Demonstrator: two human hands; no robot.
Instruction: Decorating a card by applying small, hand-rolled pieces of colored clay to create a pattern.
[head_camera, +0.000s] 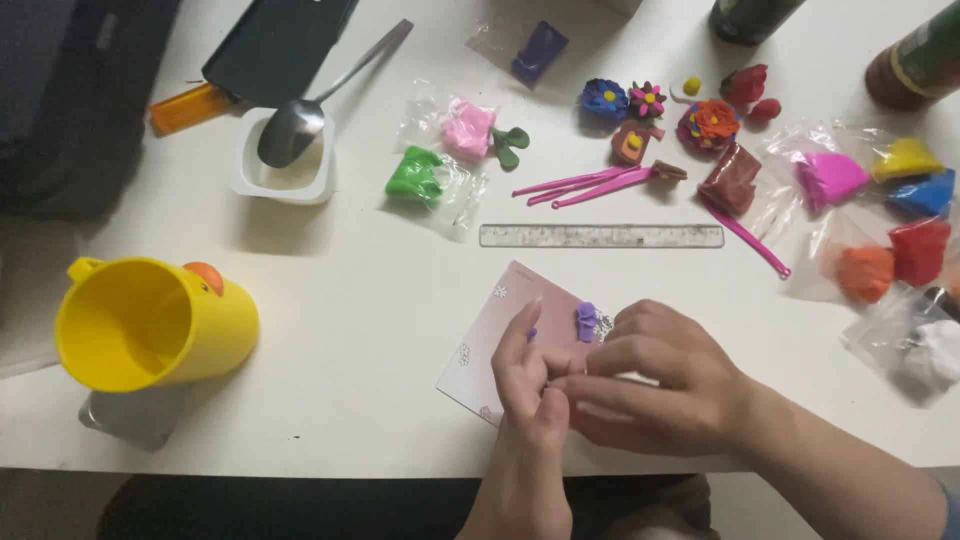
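Observation:
My left hand (528, 385) and my right hand (655, 375) meet over a pale pink card (520, 310) at the table's front edge. Their fingertips press together on something small that the fingers hide; a bit of purple shows beside my left index finger. A small purple clay shape (587, 321) lies on the card just above my right knuckles, apart from both hands. A clear ruler (600, 236) lies flat on the table beyond the card.
Yellow mug (150, 322) lies at the left. Beyond it a white cup (285, 165) holds a metal spoon (320, 100). Bagged clay in green (418, 176), pink (468, 128), magenta (830, 176), red (920, 250), orange (865, 272). Clay flowers (650, 100) and pink tools (590, 184) sit further back.

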